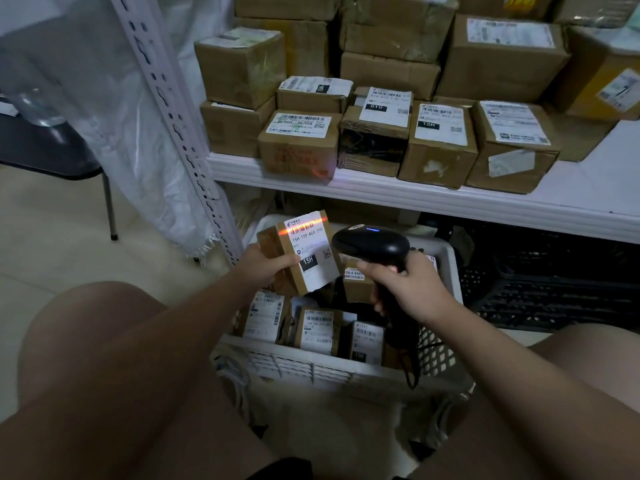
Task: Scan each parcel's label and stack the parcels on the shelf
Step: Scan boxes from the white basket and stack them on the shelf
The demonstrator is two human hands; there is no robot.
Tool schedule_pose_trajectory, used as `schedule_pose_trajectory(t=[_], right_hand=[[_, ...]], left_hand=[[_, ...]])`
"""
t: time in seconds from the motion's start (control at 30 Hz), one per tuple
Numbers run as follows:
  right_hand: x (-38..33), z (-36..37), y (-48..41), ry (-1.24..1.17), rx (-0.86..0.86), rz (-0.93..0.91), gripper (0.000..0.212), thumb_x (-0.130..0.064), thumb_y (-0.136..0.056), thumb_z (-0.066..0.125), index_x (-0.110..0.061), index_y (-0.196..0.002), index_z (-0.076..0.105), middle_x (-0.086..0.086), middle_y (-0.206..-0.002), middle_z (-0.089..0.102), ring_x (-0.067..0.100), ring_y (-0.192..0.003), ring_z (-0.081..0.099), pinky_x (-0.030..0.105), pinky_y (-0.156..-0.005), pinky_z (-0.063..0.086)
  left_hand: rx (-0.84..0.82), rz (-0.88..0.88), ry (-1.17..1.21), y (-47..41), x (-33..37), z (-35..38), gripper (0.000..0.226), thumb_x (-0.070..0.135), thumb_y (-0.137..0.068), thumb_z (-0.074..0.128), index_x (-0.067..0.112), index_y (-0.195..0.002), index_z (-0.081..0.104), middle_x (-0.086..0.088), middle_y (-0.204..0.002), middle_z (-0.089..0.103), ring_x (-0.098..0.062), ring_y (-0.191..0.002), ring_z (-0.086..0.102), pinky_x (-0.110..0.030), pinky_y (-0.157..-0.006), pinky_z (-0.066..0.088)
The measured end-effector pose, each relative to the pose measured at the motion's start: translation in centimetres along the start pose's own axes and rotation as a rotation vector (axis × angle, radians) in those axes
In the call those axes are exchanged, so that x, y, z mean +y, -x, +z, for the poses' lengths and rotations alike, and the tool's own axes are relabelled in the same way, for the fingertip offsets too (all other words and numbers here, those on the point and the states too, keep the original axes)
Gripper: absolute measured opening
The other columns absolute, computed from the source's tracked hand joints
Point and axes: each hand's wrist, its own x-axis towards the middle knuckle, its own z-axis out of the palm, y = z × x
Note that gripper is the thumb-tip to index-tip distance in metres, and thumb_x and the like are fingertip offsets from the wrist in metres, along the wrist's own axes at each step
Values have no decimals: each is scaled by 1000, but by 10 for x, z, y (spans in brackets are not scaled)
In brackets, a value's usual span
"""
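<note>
Two hands meet over a white basket [311, 367] on the floor, near the foot of a white shelf [381, 195]. The left hand [266, 268] grasps a small cardboard parcel [304, 254] from its left side, thumb lying across the front, and holds it tilted above the basket's far left part. Its white label [313, 247] faces up toward the camera, and an orange scan line crosses the barcode at the label's top. The right hand [405, 289] is wrapped round the handle of a black scanner [370, 242], whose head sits just right of the parcel with a blue light showing on top. More labelled parcels [318, 330] stand inside the basket. Farther off, stacked boxes [440, 143] fill the shelf, and a black crate [554, 292] sits under it at right.
</note>
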Motion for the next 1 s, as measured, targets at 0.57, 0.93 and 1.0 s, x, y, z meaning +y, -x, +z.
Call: schedule_pose_trajectory(t=[0.57, 0.93, 1.0], right_hand=[[-3, -3, 3, -30, -70, -23, 16, -21, -90, 68, -9, -100, 66, 14, -60, 64, 26, -51, 61, 31, -53, 52], [-34, -5, 0, -337, 50, -226, 24, -20, -72, 76, -30, -93, 71, -11, -94, 75, 2, -96, 67, 17, -81, 53], [-46, -4, -7, -379, 43, -253, 31, -20, -72, 76, -33, -100, 69, -13, -102, 74, 5, -104, 66, 21, -86, 54]], left_hand=[[4, 45, -71, 5, 5, 2, 25, 20, -83, 72, 23, -107, 65, -3, -107, 70, -20, -99, 67, -38, -86, 55], [91, 379, 156, 44, 73, 8, 29, 15, -95, 52, 17, -123, 42, 7, -100, 65, 0, -76, 69, -16, -60, 52], [115, 414, 162, 47, 94, 8, 23, 21, -97, 49, 18, -121, 47, 5, -100, 67, -1, -78, 69, -17, -59, 52]])
